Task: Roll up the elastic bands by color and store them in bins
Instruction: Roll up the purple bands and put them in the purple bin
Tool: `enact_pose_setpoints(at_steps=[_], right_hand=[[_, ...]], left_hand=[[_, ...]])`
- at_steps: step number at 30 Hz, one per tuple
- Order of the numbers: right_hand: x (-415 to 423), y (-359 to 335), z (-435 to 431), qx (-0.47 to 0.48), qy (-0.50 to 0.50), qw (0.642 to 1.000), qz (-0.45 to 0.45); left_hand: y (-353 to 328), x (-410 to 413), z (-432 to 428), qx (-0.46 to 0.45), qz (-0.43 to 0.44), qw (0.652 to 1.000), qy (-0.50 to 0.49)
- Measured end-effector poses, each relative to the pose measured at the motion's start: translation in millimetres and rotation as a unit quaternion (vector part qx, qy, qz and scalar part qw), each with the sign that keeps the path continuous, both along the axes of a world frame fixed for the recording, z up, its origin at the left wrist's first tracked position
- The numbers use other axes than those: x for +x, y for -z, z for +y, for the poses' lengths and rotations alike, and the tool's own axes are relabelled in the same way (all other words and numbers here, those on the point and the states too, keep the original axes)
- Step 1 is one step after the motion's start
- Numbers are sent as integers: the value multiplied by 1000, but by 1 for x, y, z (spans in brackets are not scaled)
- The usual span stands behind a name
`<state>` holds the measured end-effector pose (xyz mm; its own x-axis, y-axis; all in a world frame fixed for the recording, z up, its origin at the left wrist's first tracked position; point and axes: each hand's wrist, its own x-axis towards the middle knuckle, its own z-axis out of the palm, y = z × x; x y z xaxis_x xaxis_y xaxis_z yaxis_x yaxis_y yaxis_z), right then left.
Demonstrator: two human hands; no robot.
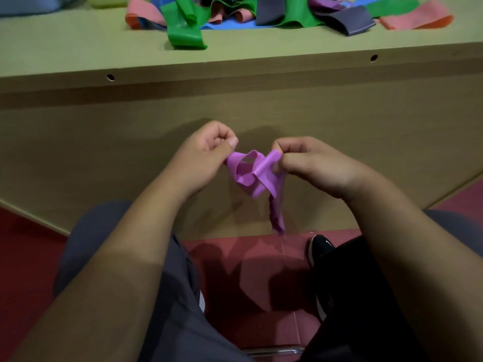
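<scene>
- while both hands are held low in front of the wooden table (78, 48), the tabletop's front edge and panel are seen between them and the loose pile of bands (235, 14) on top
- in the pile, a green band (185, 35) is draped nearest the edge, with a blue band (230, 26) under it, a grey band (350, 19) to the right and a salmon band (418, 19) at far right; purple strips are mixed in at the back
- a yellow-green bin (109, 1) is cut off at the top left, behind the pile
- two round holes (110, 77) are seen in the table's front edge
- red floor (248, 270), a grey trouser leg (170, 296) and a black shoe (320, 248) are seen below the hands; a chrome chair bar (274, 350) shows at the bottom
- the purple band (251, 173) is held in the air between the hands, clear of the table, twisted and bunched in the middle
- left hand (206, 155): fingers curled, the band's left loop is pinched under the thumb tip
- right hand (311, 165): fingers curled tight, the band's right fold is pinched at the fingertips; a loose tail hangs down below this hand
- a pale curved mark is seen on the shoe, too small to be read; writing on the bands cannot be made out
</scene>
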<state>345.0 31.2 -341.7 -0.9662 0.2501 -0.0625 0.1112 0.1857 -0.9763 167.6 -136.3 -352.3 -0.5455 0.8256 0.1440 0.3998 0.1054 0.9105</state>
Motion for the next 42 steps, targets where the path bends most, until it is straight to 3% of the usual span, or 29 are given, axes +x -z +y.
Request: enact_pose_setpoints(at_steps=[3,7,15,17,19,21,25,28,30,34,37,40,42], right_hand=[[-4,1,-1,-71,16,995,73],[-10,2,-4,-191,68,971,126],[-15,7,-5,-178,89,974,107],[-15,6,-1,-142,72,983,96],[-11,4,5,-63,55,995,58],[-7,7,9,52,37,998,4],[-8,14,6,263,-17,960,-99],[-11,15,2,284,-41,947,-145],[-12,17,2,257,-41,953,-155],[-10,18,1,174,-12,976,-128],[-10,15,5,76,43,991,-97],[-9,15,9,-41,58,994,-79],[-7,13,9,-139,51,987,-63]], left_hand=[[0,13,6,59,-112,992,-4],[0,26,13,100,-183,976,-56],[-4,18,14,115,-215,967,-75],[-3,7,10,76,-153,984,-57],[-1,-5,3,-10,-26,999,-27],[3,-14,-4,-113,119,986,-8],[4,-15,-5,-294,337,895,17],[0,-7,2,-468,375,799,32],[6,-2,3,-510,326,793,64],[7,-3,-10,-424,58,892,146],[3,-18,-24,-324,-116,914,214],[2,-29,-33,-244,-115,926,265],[1,-28,-32,-175,-135,946,236]])
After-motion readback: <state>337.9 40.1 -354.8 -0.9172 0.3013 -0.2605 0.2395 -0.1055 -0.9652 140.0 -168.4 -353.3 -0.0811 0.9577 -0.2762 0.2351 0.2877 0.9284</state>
